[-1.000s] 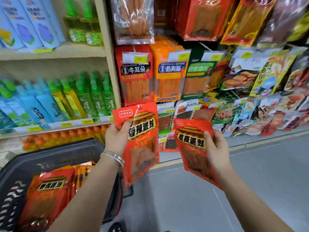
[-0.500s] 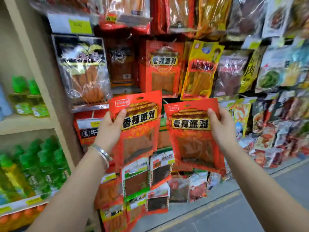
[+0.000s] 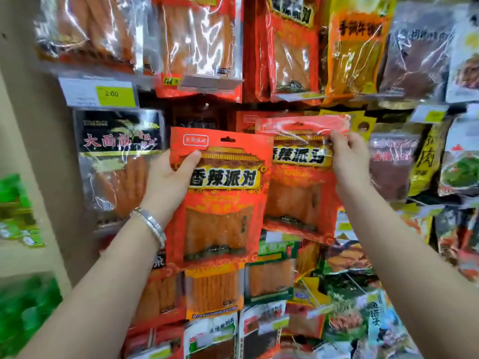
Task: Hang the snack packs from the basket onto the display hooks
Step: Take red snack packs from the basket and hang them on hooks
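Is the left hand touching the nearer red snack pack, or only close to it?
Touching. The head view shows the left hand gripping the nearer red snack pack, its thumb curled over the pack's front.

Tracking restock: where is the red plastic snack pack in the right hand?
Head view, right of centre: right hand pinches the red snack pack's top, left edge behind the left hand's matching pack.
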Available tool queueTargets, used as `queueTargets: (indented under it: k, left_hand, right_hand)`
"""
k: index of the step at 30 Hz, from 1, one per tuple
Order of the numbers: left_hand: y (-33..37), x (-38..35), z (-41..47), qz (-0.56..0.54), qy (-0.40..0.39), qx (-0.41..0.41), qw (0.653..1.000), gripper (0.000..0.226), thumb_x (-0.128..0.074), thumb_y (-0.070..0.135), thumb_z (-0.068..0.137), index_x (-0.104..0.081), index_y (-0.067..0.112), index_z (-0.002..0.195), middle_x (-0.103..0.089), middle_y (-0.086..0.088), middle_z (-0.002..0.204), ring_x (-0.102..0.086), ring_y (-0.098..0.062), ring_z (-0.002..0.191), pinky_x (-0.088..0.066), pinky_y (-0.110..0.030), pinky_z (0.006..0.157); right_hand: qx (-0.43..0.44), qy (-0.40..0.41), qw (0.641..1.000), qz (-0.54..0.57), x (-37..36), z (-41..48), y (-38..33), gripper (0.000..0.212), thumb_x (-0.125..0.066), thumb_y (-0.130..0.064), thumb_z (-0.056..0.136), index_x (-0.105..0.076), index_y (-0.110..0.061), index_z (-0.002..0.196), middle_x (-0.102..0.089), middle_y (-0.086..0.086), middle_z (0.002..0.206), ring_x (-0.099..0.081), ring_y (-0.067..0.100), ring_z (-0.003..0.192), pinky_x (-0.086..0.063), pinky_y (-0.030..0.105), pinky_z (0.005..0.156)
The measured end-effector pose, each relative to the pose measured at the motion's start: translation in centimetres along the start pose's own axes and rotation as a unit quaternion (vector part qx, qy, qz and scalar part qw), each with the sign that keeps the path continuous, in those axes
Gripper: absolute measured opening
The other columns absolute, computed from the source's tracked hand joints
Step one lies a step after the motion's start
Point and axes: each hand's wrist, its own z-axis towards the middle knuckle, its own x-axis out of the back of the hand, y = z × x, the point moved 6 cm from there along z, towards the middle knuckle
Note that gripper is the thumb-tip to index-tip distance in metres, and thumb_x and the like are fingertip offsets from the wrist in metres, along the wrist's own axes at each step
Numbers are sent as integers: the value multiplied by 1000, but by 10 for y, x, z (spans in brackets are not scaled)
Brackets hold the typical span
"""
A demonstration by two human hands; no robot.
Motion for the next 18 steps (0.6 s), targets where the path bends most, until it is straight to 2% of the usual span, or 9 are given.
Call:
queueTargets:
  k: [5, 8, 13, 16, 17, 18]
  left_hand:
    - [4, -24, 13, -30, -4, 24, 999, 17, -62, 43, 81, -68, 27, 81, -72, 0, 87, -69, -23, 85, -55, -51, 80]
    - [7, -37, 16, -41, 6, 38, 998, 24, -63, 46, 77, -68, 23, 83, -70, -17, 93, -66, -39, 87, -53, -57, 78]
    - [8, -54, 20, -58, 17, 43, 997, 14, -64, 43, 77, -70, 31, 82, -73, -2, 90, -69, -28, 87, -54, -55, 80]
    - [5, -62, 23, -60, 21, 47, 997, 11, -65, 43, 78, -69, 33, 77, -67, -10, 88, -66, -33, 81, -53, -59, 77]
    - [5, -64, 23, -63, 20, 46, 997, 9, -65, 41, 79, -69, 34, 76, -67, -11, 87, -65, -33, 80, -54, -58, 76]
    - [4, -67, 23, -64, 21, 44, 997, 8, -65, 40, 81, -69, 36, 76, -68, -9, 86, -67, -32, 82, -56, -54, 75]
  right_hand:
    - [-45, -27, 996, 75, -22, 30, 10, 35, -55, -28, 89, -31, -25, 64, -28, 4, 67, -28, 19, 63, -21, 35, 59]
    - [-78, -34, 991, 101, -31, 46, 18, 33, -56, -24, 89, -38, -22, 61, -40, 3, 67, -39, 19, 69, -29, 35, 64]
    - [-100, -68, 986, 111, -41, 64, 31, 21, -56, -19, 87, -45, -22, 70, -46, 6, 72, -45, 21, 74, -34, 35, 66]
    - [-109, -85, 985, 104, -47, 70, 46, 8, -56, -22, 87, -50, -18, 85, -50, 10, 86, -48, 21, 79, -38, 37, 70]
    - [-100, -84, 988, 88, -48, 71, 49, 11, -56, -24, 88, -53, -13, 89, -52, 8, 87, -50, 19, 79, -40, 34, 70]
    - [-82, -83, 991, 59, -49, 74, 52, 17, -56, -25, 89, -53, -9, 86, -51, 5, 80, -48, 16, 72, -38, 28, 65]
